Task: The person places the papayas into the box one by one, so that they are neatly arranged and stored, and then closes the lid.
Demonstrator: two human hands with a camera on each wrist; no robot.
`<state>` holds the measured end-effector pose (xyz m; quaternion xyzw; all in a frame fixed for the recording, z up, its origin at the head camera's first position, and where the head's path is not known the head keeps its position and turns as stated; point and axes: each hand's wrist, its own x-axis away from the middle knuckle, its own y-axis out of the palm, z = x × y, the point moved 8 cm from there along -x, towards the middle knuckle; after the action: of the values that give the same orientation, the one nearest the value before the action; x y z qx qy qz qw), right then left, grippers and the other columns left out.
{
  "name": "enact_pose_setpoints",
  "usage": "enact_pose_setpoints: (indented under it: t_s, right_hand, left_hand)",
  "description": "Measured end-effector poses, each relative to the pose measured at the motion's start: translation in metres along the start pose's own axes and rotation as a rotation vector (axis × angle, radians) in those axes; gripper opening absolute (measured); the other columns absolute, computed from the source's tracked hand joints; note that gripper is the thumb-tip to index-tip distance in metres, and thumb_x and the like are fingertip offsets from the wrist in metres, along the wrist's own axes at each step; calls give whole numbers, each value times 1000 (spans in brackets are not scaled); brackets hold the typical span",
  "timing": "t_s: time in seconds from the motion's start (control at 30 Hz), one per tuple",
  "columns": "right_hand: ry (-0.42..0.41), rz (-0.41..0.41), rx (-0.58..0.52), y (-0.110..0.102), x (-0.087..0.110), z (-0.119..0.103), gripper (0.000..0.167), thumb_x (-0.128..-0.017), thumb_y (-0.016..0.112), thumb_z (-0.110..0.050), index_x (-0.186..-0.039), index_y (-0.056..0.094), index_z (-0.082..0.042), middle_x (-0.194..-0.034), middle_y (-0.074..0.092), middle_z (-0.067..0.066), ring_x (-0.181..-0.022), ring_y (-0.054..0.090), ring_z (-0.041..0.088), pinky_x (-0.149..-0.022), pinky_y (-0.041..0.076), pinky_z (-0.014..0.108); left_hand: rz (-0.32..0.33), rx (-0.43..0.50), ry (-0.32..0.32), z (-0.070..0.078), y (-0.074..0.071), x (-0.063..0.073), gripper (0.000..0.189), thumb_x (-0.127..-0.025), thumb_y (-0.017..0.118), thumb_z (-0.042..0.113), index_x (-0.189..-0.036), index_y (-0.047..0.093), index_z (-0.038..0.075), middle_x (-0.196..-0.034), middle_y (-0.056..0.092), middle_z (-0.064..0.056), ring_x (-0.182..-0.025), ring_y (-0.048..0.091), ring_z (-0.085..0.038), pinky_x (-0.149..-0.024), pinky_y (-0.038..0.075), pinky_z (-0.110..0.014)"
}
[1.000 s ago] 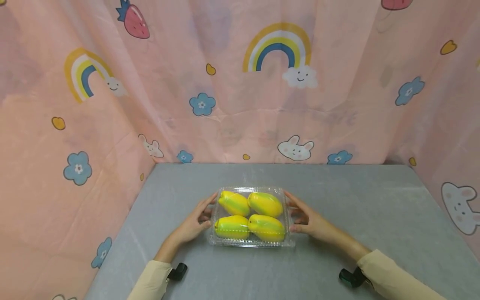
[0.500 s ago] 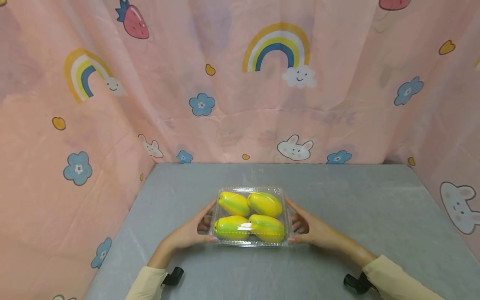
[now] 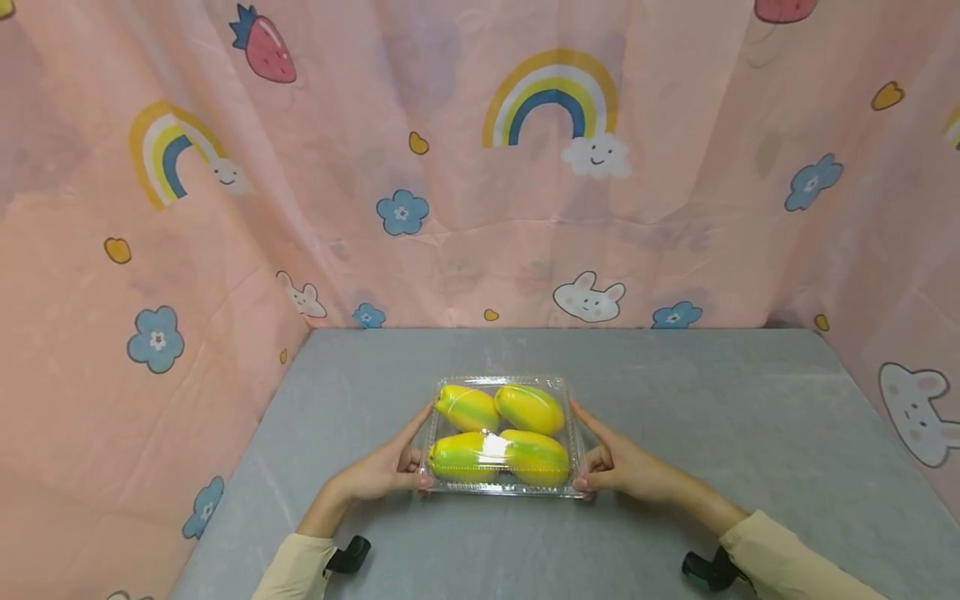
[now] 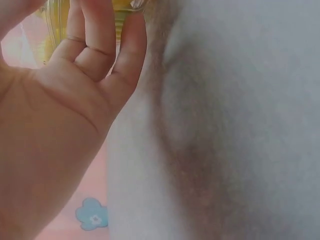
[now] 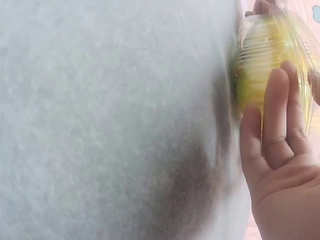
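Observation:
A clear plastic clamshell box (image 3: 489,490) sits at the middle of the grey table in the head view, its lid down. Inside lie several yellow-green fruits (image 3: 530,408), shaped like papayas or mangoes. My left hand (image 3: 378,471) grips the box's left side, thumb at the near corner and index finger reaching along toward the far corner. Mirroring it, my right hand (image 3: 630,468) holds the right side, thumb on the near right corner. In the right wrist view, the fingers (image 5: 276,112) lie against the ribbed side wall. The left wrist view shows only a small part of the box.
The grey table (image 3: 712,400) extends around the box on all sides. A pink printed curtain (image 3: 450,267) rises along its back and sides. Black wrist cameras (image 3: 348,554) sit at both sleeve cuffs.
My left thumb has come onto the box's near left corner, and the fingers of both hands have closed in on its sides. A bright reflection has appeared on the lid. The box hardly moves.

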<state>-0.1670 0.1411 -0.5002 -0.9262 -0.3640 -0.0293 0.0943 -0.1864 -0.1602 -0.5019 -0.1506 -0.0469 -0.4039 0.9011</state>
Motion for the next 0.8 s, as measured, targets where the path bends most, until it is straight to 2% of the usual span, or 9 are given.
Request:
enact_pose_setpoints:
  t_s: [0.1,0.2,0.3,0.47,0.57,0.67,0.8]
  right_hand:
    - [-10,-11,-34,1,0,1,109,-91,69,-10,-158,-17,-20,-90,71,28,-76,70,16,-76,60,34]
    - [3,-10,-57,2,0,2,109,-91,69,-10,-158,-16,-22,-89,70,24,-75,68,13,-74,60,31]
    - [14,-1,-61,2,0,4,111,-90,70,-10,-158,-17,-22,-89,71,20,-76,68,10,-71,59,28]
    - [32,37,-57,2,0,6,112,-88,71,-6,-158,-15,-23,-89,71,17,-79,71,13,-71,59,26]
    - [60,61,-57,2,1,7,113,-87,73,-6,-159,-13,-24,-87,70,15,-75,69,14,-66,58,25]
    - [83,78,-54,2,1,7,114,-86,74,-9,-159,-12,-24,-85,69,14,-68,65,13,-59,55,24]
    - [87,80,-62,2,2,7,114,-86,75,-11,-159,-12,-25,-84,68,13,-63,60,10,-55,52,22]
  left_hand:
    - [-16,33,-7,-1,1,0,105,-94,65,8,-157,-16,30,-92,67,-31,-76,67,-20,-74,59,-37]
    - [-17,52,-7,-1,2,0,105,-94,64,7,-157,-15,32,-92,66,-33,-77,68,-21,-73,59,-37]
    - [-12,70,13,-1,3,0,104,-93,64,5,-158,-14,32,-90,66,-29,-77,69,-20,-71,59,-35]
    - [-16,131,95,-2,4,1,104,-93,63,1,-158,-14,27,-85,66,-16,-73,68,-17,-63,57,-27]
    - [-5,161,136,-3,4,0,103,-92,62,-1,-159,-12,25,-83,67,-8,-71,69,-16,-58,54,-23]
    - [32,164,136,-6,3,-2,104,-90,63,0,-159,-8,28,-80,68,-3,-69,69,-16,-52,49,-21]
    - [66,152,145,-7,1,-3,104,-87,64,-2,-160,-4,28,-77,69,-6,-66,71,-18,-45,44,-25]
